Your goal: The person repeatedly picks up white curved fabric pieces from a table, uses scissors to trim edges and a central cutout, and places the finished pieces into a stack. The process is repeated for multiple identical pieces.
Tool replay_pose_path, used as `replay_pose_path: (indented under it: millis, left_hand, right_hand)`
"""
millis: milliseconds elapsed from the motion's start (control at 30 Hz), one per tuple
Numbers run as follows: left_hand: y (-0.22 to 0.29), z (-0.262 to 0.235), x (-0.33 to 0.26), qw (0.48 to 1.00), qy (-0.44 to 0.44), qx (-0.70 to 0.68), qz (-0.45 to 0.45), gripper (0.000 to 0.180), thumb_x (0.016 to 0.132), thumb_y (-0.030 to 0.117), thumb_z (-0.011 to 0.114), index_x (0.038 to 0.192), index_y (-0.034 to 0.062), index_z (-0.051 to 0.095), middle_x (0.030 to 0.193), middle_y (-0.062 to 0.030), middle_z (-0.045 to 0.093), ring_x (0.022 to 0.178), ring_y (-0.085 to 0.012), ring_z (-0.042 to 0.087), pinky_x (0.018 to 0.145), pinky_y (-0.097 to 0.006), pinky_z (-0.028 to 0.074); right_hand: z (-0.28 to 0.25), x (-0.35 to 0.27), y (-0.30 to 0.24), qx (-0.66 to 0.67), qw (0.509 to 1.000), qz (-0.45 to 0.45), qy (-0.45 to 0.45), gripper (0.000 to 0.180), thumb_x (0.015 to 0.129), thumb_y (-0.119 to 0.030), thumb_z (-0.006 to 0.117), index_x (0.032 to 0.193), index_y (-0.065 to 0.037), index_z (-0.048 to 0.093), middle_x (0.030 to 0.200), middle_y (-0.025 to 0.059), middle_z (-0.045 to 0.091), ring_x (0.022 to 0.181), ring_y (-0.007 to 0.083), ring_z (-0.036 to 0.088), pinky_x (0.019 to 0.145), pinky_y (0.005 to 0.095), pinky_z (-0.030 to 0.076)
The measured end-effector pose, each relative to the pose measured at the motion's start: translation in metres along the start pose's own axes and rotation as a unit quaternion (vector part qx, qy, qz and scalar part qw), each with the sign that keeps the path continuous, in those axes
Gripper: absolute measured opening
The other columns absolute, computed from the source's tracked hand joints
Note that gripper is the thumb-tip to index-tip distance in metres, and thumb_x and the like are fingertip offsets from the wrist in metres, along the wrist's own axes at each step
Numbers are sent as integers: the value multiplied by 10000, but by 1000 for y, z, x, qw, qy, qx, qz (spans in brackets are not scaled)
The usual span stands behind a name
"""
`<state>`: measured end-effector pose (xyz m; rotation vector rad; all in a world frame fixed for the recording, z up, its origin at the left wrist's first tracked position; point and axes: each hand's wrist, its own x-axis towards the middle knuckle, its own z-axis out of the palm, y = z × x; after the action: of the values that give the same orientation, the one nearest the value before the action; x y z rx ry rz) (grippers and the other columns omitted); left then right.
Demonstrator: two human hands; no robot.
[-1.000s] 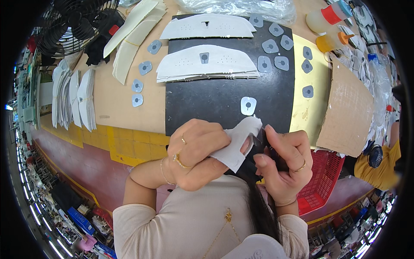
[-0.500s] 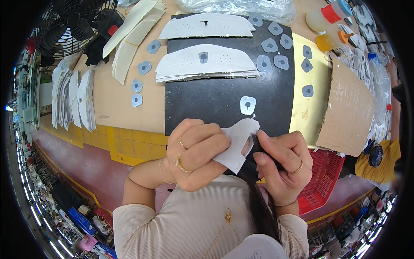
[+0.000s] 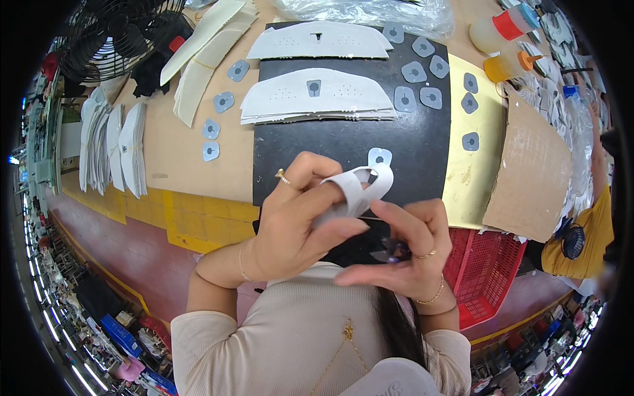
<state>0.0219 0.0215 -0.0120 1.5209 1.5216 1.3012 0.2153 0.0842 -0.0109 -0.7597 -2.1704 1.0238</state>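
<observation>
Both hands have shifted since the earlier frame: the left hand has turned over, and the white piece it pinches now curls upward, near a grey patch on the black mat. That mat lies on a tan table beside a shiny gold sheet and rough cardboard. Maroon floor and a red slatted basket show below. The white piece looks smooth and bendy, with a cut-out opening; flat, arched stacks with tiny holes lie beyond. The right hand has its thumb and forefinger spread, the forefinger close to the piece; whether they touch is unclear. A dark object at its palm is too blurred to identify, its grip impossible to judge. Crumpled plastic is cut off above.
</observation>
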Motion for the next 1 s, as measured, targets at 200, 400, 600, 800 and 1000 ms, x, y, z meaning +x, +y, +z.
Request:
replay_pose_path:
  millis: [200,400,600,800,1000]
  left_hand:
    - [-4,-10,1,996,-58,-63,-4,280,960,133,502,1084,-58,666,942,-161,567,744,-220,550,714,-346,457]
    - [12,-22,11,980,-176,27,-92,245,845,25,688,1086,66,679,910,-101,598,754,-205,581,677,-306,464]
    - [-1,-23,29,928,-212,-123,-280,493,783,-33,778,1236,28,595,919,-1,626,824,-55,608,623,-194,483]
    - [-19,-7,25,919,-198,-114,-322,324,812,29,781,1115,7,670,854,-8,641,715,-54,609,593,-186,502]
    - [-31,3,21,874,-196,-167,-413,205,854,87,757,1021,-15,694,866,-52,686,716,-84,631,591,-219,540]
  right_hand:
    - [17,3,6,-42,997,12,59,521,691,-15,817,1190,-58,673,1061,100,645,755,209,691,601,285,548]
    - [-16,12,8,8,992,125,5,304,776,55,705,1064,-44,702,831,105,662,709,209,642,614,278,497]
    - [-43,31,31,-11,977,166,-134,157,836,-100,738,970,-28,699,777,126,626,644,263,580,608,329,456]
    - [-52,27,51,-59,965,141,-215,194,811,-138,769,894,7,670,728,112,603,623,240,547,598,336,436]
    - [-50,25,69,86,923,282,-248,220,838,-131,766,935,26,648,722,63,595,628,100,519,584,272,427]
